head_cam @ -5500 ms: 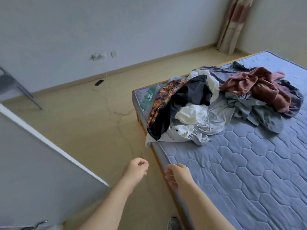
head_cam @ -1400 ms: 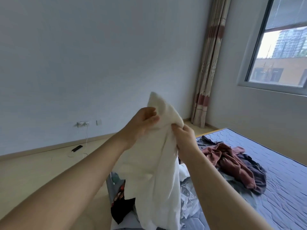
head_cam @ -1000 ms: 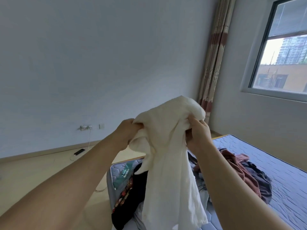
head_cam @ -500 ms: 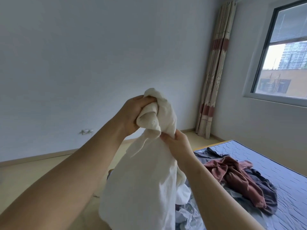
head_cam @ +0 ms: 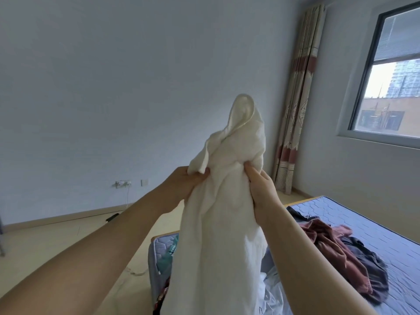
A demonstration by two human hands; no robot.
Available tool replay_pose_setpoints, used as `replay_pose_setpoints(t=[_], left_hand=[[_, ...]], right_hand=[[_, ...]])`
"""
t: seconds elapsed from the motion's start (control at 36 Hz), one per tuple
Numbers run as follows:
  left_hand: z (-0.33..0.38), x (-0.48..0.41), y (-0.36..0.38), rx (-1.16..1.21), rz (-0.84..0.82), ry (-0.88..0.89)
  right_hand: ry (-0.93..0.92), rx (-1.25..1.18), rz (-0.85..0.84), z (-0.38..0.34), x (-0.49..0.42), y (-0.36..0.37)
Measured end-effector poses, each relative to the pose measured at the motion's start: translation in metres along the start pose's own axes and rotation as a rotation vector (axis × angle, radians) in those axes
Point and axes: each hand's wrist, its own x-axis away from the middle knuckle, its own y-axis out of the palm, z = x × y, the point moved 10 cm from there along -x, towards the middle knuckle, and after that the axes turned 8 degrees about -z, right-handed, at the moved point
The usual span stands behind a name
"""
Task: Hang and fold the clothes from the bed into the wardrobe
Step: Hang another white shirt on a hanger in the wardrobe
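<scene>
The task is looking barely begun. A person is holding one white garment (head_cam: 218,223) up in front of them, above the near corner of the bed (head_cam: 354,223), and working out how it lies; it is neither folded nor on a hanger yet. The rest of the clothes are still lying on the bed: a reddish piece (head_cam: 327,244) and a dark grey one (head_cam: 368,269) bunched together to the right, pale items (head_cam: 270,298) low behind the right forearm, and a patterned piece (head_cam: 160,301) peeking out at the bed's edge. The wardrobe is not showing in this view, so nothing can be said of what is already in it.

The left hand (head_cam: 181,185) is gripping the garment's left side, fingers curled into the cloth just under a bunched fold. The right hand (head_cam: 261,189) is pinching the cloth on the right side at about the same height, thumb and fingers closed on it. A loop of fabric is standing up above both hands, and the long body of the garment is hanging down between the forearms.
</scene>
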Motion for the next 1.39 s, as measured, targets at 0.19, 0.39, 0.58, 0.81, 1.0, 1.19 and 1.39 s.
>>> replay_pose_setpoints(t=[0.19, 0.39, 0.58, 0.81, 1.0, 1.19, 1.39], left_hand=[[0.029, 0.002, -0.010, 0.048, 0.053, 0.053], [0.045, 0.000, -0.015, -0.023, 0.132, 0.038], [0.017, 0.014, -0.030, -0.094, 0.170, -0.044], [0.015, 0.036, -0.028, -0.199, 0.011, -0.088], [0.022, 0.059, -0.052, -0.066, 0.012, -0.047], [0.036, 0.107, -0.105, -0.097, 0.192, -0.011], [0.072, 0.206, -0.185, -0.227, 0.465, 0.022]], right_hand=[[0.053, 0.095, -0.002, 0.016, -0.003, -0.008], [0.215, 0.228, -0.022, 0.042, -0.006, -0.002], [0.248, 0.334, -0.027, 0.060, -0.002, -0.002], [0.071, 0.312, -0.246, 0.053, -0.005, 0.050], [0.023, 0.726, -0.124, 0.062, 0.000, 0.065], [0.011, 0.537, -0.470, 0.065, 0.023, 0.153], [0.137, 0.135, -0.957, 0.086, 0.094, 0.284]])
